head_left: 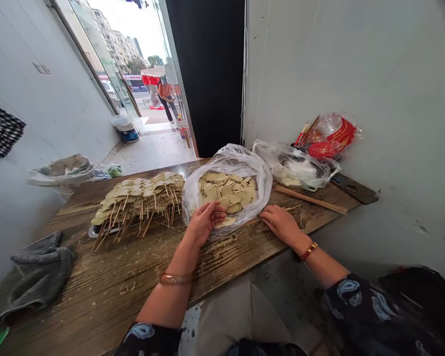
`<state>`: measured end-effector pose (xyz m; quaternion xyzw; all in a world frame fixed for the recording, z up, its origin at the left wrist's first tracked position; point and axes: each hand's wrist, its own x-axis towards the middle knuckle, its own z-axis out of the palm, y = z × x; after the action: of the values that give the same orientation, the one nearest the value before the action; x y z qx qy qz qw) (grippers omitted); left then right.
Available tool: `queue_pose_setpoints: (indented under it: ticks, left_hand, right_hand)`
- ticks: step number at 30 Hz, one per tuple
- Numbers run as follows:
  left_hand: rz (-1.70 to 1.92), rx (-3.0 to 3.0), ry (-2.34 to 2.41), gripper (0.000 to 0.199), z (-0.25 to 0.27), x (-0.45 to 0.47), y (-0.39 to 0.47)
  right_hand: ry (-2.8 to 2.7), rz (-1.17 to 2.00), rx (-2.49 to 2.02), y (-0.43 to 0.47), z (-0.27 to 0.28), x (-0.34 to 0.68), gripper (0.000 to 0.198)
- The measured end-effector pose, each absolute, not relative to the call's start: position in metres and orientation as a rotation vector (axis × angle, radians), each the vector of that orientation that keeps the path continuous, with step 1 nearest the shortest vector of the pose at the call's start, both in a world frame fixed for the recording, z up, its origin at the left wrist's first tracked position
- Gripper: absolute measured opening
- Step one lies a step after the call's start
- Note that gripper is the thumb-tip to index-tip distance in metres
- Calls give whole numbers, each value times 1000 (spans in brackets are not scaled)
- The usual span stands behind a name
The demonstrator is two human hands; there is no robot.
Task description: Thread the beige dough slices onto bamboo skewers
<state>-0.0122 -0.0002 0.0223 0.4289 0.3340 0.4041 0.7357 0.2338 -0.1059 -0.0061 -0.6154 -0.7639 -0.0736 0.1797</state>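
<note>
A clear plastic bag (264,190) lies open on the wooden table, filled with thin pale slices (230,193) that look like potato. At its near rim is my left hand (204,223), thumb and fingers apart. A loose slice (226,222) lies right by its fingertips; whether they touch it is unclear. My right hand (281,225) rests on the table right of the bag, fingers curled together around what looks like a thin wooden skewer. To the left, skewered slices (143,193) are piled on a tray (93,231), sticks pointing towards me.
A bundle of bare skewers (311,199) lies at the right, beside a phone (354,189). Behind it are another plastic bag (300,168) and red packaging (333,138). A dark cloth (40,272) lies at the table's left. A wall borders the right side.
</note>
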Motion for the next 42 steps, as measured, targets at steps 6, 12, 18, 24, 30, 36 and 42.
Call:
queue_pose_setpoints:
  ticks: [6, 12, 18, 24, 30, 36, 42]
  left_hand:
    - [877, 981, 738, 30, 21, -12, 0]
    - [921, 1216, 758, 33, 19, -6, -13]
    - [851, 1623, 805, 23, 13, 1, -20]
    - [848, 1614, 773, 23, 12, 1, -21]
    - [806, 1444, 670, 32, 12, 1, -22]
    - [843, 1250, 633, 38, 17, -3, -22]
    - [975, 1170, 700, 32, 17, -7, -14]
  right_hand:
    - [-2101, -166, -1683, -113, -9, 234, 23]
    - [-2084, -288, -1621, -124, -22, 239, 24]
    - [-2092, -455, -1559, -126, -34, 255, 26]
    - [-2021, -643, -1602, -142, -27, 291, 25]
    - [-1917, -455, -1598, -151, -7, 274, 23]
    - [-1895, 110, -1560, -140, 1, 204, 23]
    - [-1684, 387, -1571, -129, -4, 165, 22]
